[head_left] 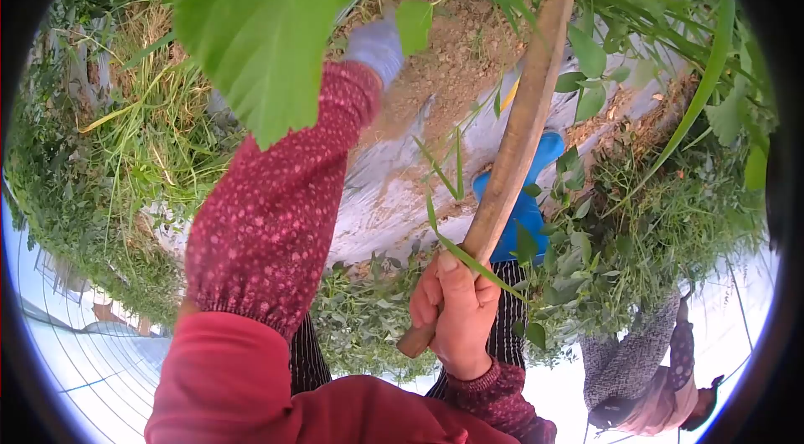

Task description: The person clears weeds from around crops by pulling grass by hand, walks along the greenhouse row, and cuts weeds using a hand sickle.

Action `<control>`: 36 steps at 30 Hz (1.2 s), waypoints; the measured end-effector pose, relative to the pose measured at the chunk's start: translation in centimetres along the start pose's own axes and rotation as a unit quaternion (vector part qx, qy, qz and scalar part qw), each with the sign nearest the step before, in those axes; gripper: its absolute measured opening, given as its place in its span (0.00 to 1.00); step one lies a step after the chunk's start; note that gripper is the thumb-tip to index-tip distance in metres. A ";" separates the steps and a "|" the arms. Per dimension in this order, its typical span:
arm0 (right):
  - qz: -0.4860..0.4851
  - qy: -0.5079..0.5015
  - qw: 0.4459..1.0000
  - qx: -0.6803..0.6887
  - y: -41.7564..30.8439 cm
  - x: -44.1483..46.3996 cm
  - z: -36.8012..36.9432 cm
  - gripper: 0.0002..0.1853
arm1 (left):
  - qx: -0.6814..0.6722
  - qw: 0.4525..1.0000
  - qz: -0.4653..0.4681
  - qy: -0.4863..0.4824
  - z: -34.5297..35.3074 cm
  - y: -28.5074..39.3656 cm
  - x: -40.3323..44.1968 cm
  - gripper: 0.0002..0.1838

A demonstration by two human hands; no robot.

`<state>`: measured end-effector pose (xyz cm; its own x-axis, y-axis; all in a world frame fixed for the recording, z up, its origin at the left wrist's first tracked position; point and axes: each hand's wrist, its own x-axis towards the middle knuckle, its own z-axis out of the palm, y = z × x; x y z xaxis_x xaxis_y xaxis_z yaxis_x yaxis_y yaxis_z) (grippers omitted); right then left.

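Observation:
My right hand [461, 310] is bare and wrapped round a long wooden handle [523, 126] near its lower end. The handle slants up to the top edge, where a dark band or fitting shows; the tool's head is out of view. My left hand [377, 49], in a pale glove, reaches far forward over brown soil [461, 46]. It is blurred, and leaves partly cover it, so its fingers cannot be made out. A large green leaf [268, 25] hangs close to the camera, in front of my left sleeve [268, 218].
Pale plastic sheeting [377, 193] covers the ground, with soil scattered on it. My blue boot [523, 222] stands beside the handle. Dense green plants [662, 226] grow on both sides, with cut grass [159, 142] at left. Another person [645, 369] is at lower right.

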<state>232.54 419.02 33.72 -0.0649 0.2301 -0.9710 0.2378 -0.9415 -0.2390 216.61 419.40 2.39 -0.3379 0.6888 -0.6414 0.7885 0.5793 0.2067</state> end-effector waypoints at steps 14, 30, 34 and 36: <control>0.009 0.017 0.999 0.038 -1.2 0.2 -0.7 0.15 | 0.016 0.987 0.060 -0.151 3.2 -3.8 -9.8 0.10; 0.034 0.031 0.999 0.016 -0.3 0.2 -0.1 0.15 | -0.061 0.930 -0.360 -0.045 8.7 -6.2 -13.4 0.31; 0.022 0.023 0.999 0.004 -0.5 0.0 -0.1 0.15 | -0.097 0.935 -0.262 -0.220 7.9 -5.4 -12.6 0.16; 0.018 0.021 1.000 0.011 -0.6 0.0 -0.1 0.15 | -0.117 0.932 -0.228 -0.255 7.0 -5.4 -13.0 0.14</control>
<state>232.51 419.66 33.85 -0.0159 0.2048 -0.9787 0.2170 -0.9548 -0.2033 220.36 404.26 4.46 -0.2755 0.0849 -0.9575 0.4678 0.8820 -0.0564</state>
